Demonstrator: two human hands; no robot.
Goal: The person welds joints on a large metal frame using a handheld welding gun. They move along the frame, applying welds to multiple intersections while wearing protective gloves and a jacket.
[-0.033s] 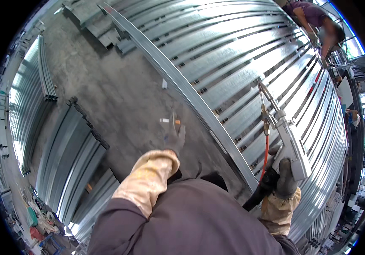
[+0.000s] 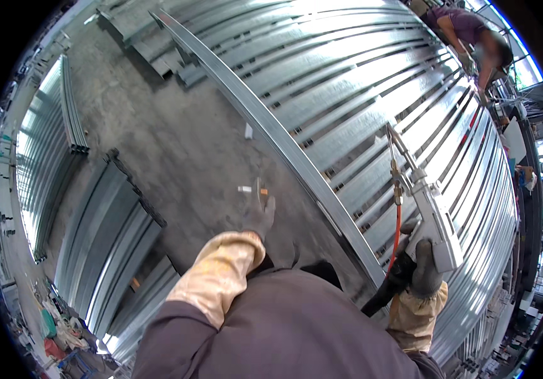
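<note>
My right hand [image 2: 424, 271], in a dark grey glove with a tan leather cuff, is wrapped round a light grey handheld welding gun [image 2: 434, 221]. Its metal nozzle points up and away, over a row of galvanized metal profiles [image 2: 347, 136]. A red hose [image 2: 396, 230] runs to a brass-coloured fitting beside the nozzle, and a thick black sleeve hangs beneath the grip. My left hand [image 2: 260, 218], gloved too, is held out low over the floor. Its fingers look stretched forward and apart, though blurred, with no tool visible. Small white and orange pieces [image 2: 264, 191] show near its fingertips.
One long metal beam [image 2: 271, 139] edges the profiles on my side. Stacks of metal profiles [image 2: 94, 234] lie on the concrete floor [image 2: 183, 132] at left, with more at far left. At the far upper right, a co-worker [image 2: 474, 38] bends over the profiles' far end.
The view has shifted slightly, so the floor and profiles sit a little lower in the picture. My left hand is slightly lower too. The welding gun stays in my right hand.
</note>
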